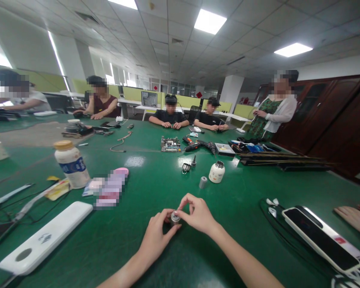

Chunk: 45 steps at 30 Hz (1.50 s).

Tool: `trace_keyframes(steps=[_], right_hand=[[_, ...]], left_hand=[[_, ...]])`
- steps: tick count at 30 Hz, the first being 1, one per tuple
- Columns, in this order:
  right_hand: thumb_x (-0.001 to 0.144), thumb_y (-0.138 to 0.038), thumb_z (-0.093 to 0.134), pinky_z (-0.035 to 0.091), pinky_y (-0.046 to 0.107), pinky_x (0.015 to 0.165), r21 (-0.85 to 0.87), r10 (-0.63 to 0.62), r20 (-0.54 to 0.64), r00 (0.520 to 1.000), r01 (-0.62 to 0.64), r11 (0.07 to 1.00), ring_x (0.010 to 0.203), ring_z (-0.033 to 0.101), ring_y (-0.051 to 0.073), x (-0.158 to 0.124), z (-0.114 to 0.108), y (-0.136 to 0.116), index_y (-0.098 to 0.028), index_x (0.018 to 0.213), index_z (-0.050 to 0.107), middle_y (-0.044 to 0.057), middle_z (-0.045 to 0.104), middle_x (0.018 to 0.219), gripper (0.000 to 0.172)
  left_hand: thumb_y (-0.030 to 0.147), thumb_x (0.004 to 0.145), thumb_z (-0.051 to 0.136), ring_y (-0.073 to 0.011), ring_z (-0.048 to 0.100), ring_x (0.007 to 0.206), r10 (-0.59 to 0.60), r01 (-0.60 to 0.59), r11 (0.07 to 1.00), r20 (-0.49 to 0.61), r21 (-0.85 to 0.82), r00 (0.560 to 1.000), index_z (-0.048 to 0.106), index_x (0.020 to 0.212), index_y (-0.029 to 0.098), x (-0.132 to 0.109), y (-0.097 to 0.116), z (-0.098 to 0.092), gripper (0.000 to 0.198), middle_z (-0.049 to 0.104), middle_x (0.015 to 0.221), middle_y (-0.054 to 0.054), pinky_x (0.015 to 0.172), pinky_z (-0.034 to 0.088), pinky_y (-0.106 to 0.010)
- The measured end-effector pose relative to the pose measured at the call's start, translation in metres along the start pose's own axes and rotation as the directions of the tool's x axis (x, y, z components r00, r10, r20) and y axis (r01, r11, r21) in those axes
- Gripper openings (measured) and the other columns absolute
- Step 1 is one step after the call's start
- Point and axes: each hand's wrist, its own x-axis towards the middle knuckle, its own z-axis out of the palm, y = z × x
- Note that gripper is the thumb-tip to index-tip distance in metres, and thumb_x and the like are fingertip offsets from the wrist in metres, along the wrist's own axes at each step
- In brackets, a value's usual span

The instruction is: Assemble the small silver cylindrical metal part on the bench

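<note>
Holding small metal cylinder (175,219) above tabletop (123,236), toward near edge, mid-width. Left hand (156,233): fingers half-curled, gripping its sides. Right hand (198,215): fingers pinched nearly together at its top. Beyond: grey cylinder (203,183), white bottle (217,173). Toward far edge: power drill (193,146), circuit board (170,145).

Canister (175,219) between the hands (199,215), jar (217,173) before drill (195,145) on the table (237,212) beyond, bottle (73,166) left.

The left hand (156,231) partly hides the metal cylinder (175,218); far right of the grip, the frame edge crops a co-worker's hand (355,221).
</note>
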Motion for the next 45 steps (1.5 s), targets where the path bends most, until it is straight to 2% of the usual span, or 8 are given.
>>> trace_keyframes(steps=[8, 12, 17, 21, 27, 33, 38, 45], right_hand=[[0.075, -0.013, 0.066, 0.029, 0.021, 0.048, -0.051, -0.055, 0.074, 0.996, 0.059, 0.997, 0.043, 0.041, 0.009, -0.001, 0.007, 0.011, -0.023, 0.071, 0.073, -0.006, 0.061, 0.053, 0.013], [0.077, -0.012, 0.064, 0.028, 0.021, 0.047, 0.009, -0.068, 0.038, 0.997, 0.067, 0.998, 0.043, 0.039, 0.007, 0.000, 0.008, 0.010, -0.021, 0.068, 0.070, -0.004, 0.071, 0.068, 0.014], [0.080, -0.013, 0.063, 0.036, 0.021, 0.051, 0.149, -0.074, -0.092, 0.993, 0.087, 0.985, 0.056, 0.057, 0.011, 0.007, 0.002, 0.013, -0.019, 0.066, 0.063, 0.002, 0.077, 0.086, 0.016], [0.078, -0.008, 0.062, 0.040, 0.022, 0.053, 0.058, -0.026, -0.127, 0.992, 0.033, 0.998, 0.055, 0.061, 0.012, 0.013, 0.002, 0.035, -0.020, 0.066, 0.063, 0.001, 0.077, 0.087, 0.017], [0.076, -0.004, 0.059, 0.049, 0.027, 0.074, -0.022, 0.044, -0.097, 0.994, -0.046, 0.999, 0.082, 0.071, 0.018, 0.015, 0.009, 0.066, -0.021, 0.062, 0.062, 0.000, 0.076, 0.080, 0.022], [0.078, -0.020, 0.069, 0.031, 0.020, 0.044, 0.188, 0.044, -0.103, 0.994, -0.024, 0.982, 0.042, 0.044, 0.007, 0.014, 0.008, 0.037, -0.018, 0.061, 0.060, 0.004, 0.076, 0.086, 0.019], [0.080, -0.017, 0.065, 0.031, 0.020, 0.050, 0.225, -0.060, 0.017, 0.998, 0.054, 0.973, 0.054, 0.049, 0.008, 0.003, 0.011, 0.013, -0.018, 0.061, 0.061, 0.002, 0.075, 0.083, 0.020], [0.074, -0.004, 0.060, 0.031, 0.019, 0.051, 0.155, -0.063, 0.026, 0.998, 0.058, 0.986, 0.053, 0.045, 0.008, 0.000, 0.010, 0.008, -0.018, 0.060, 0.062, -0.001, 0.074, 0.082, 0.019]], left_hand=[[0.037, 0.081, 0.065, -0.0230, 0.066, 0.084, 0.018, -0.018, 1.000, 0.023, -0.003, 1.000, 0.065, 0.103, 0.025, 0.001, 0.003, -0.003, 0.024, 0.073, 0.092, -0.004, 0.081, 0.051, -0.038], [0.038, 0.081, 0.065, -0.0228, 0.066, 0.082, 0.029, -0.029, 1.000, 0.018, -0.003, 0.999, 0.066, 0.102, 0.025, 0.002, 0.001, -0.002, 0.024, 0.073, 0.090, -0.003, 0.079, 0.051, -0.037], [0.038, 0.081, 0.067, -0.0228, 0.066, 0.083, 0.024, -0.024, 1.000, 0.005, 0.012, 1.000, 0.065, 0.103, 0.024, 0.002, -0.002, -0.001, 0.026, 0.073, 0.091, -0.004, 0.078, 0.051, -0.037], [0.038, 0.080, 0.067, -0.0224, 0.066, 0.082, 0.022, -0.022, 1.000, -0.010, 0.016, 1.000, 0.066, 0.102, 0.024, 0.001, -0.001, -0.001, 0.026, 0.073, 0.091, -0.003, 0.078, 0.050, -0.036], [0.037, 0.082, 0.066, -0.0222, 0.066, 0.083, 0.019, -0.019, 1.000, 0.003, 0.024, 1.000, 0.064, 0.103, 0.024, 0.001, -0.002, -0.001, 0.025, 0.072, 0.093, -0.003, 0.079, 0.049, -0.036], [0.037, 0.082, 0.065, -0.0229, 0.065, 0.087, -0.005, 0.005, 1.000, 0.032, 0.015, 0.999, 0.063, 0.107, 0.024, 0.001, -0.004, 0.000, 0.028, 0.072, 0.096, -0.004, 0.082, 0.048, -0.038], [0.036, 0.082, 0.066, -0.0226, 0.065, 0.087, -0.011, 0.010, 1.000, 0.041, 0.004, 0.999, 0.063, 0.107, 0.023, 0.001, -0.004, 0.001, 0.028, 0.071, 0.096, -0.004, 0.082, 0.047, -0.037], [0.036, 0.083, 0.066, -0.0227, 0.066, 0.088, -0.011, 0.010, 1.000, 0.054, 0.011, 0.999, 0.063, 0.108, 0.023, 0.001, -0.002, 0.000, 0.028, 0.072, 0.097, -0.004, 0.083, 0.046, -0.037]])
